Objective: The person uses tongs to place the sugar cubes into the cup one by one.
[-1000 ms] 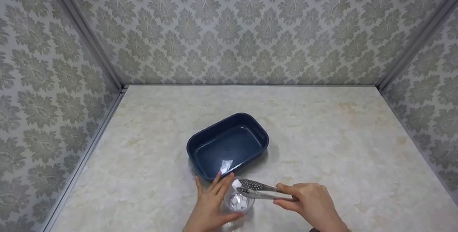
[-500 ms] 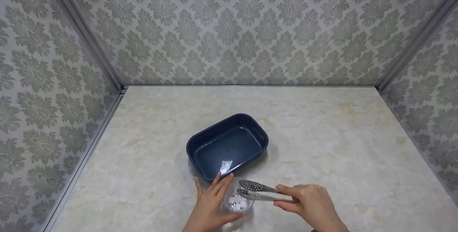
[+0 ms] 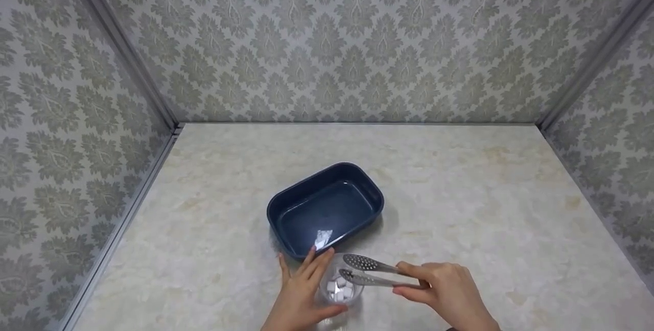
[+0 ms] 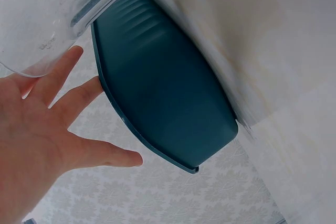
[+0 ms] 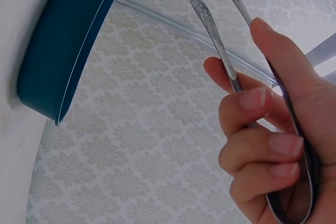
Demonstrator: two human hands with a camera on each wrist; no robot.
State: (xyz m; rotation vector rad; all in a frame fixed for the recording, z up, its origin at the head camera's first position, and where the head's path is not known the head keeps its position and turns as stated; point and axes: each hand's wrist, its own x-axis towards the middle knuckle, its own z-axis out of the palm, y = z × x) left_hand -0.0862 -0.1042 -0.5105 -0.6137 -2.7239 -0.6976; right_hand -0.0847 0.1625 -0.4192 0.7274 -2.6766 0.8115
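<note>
A clear cup (image 3: 359,294) holding several white cubes (image 3: 340,288) stands at the table's near side. My left hand (image 3: 301,295) spans the cup, thumb on its near side and index finger at its far side. In the left wrist view, the other fingers spread beside the dark blue dish (image 4: 157,82), and the cup hides part of the hand. My right hand (image 3: 449,287) grips metal tongs (image 3: 369,264) with perforated tips. Those tips are spread over the cup's rim, nothing between them. In the right wrist view, curled fingers and thumb hold the tongs' arms.
The deep rectangular dish (image 3: 327,208) sits at an angle just beyond the cup, with a light reflection inside. Around it lies the pale marbled tabletop (image 3: 470,193). Patterned walls (image 3: 327,45) enclose the back and both sides.
One second ago a white cube sat at the tongs' tips above the cup. The tips have let it go and are now bare. Both hands have hardly moved.
</note>
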